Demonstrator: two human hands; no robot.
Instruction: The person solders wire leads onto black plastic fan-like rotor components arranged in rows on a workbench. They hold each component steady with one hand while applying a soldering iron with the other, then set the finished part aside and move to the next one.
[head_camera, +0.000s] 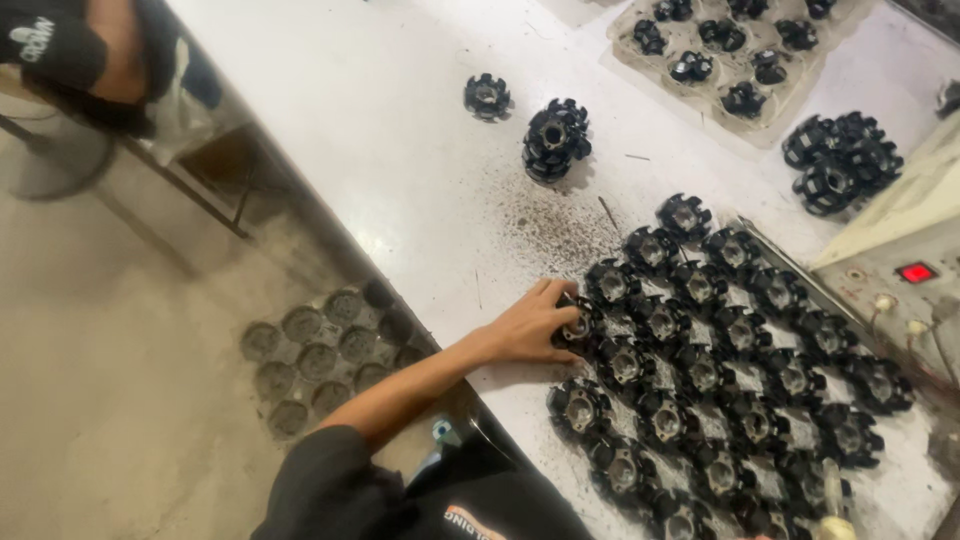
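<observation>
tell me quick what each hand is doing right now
Left hand: fingers closed around a black hub at the edge of the laid-out batch.
Right hand: not in view.

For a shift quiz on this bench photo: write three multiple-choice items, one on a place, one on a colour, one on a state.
1. Where is the hand that reaches over the white table?
A. On a black part at the near-left edge of the rows of parts
B. On the cardboard tray
C. On the lone part

2. What colour is the indicator on the control box?
A. Green
B. Blue
C. Red

3. How does the small stack of parts stand?
A. Apart from the rows, on bare table
B. Inside the cardboard tray
C. Under the hand

Answers: 1 A, the fingers rest on an edge part of the rows. 2 C, the small square glows red. 3 A, it stands alone beyond the rows, near the lone part, while the cardboard tray lies farther back.
</observation>
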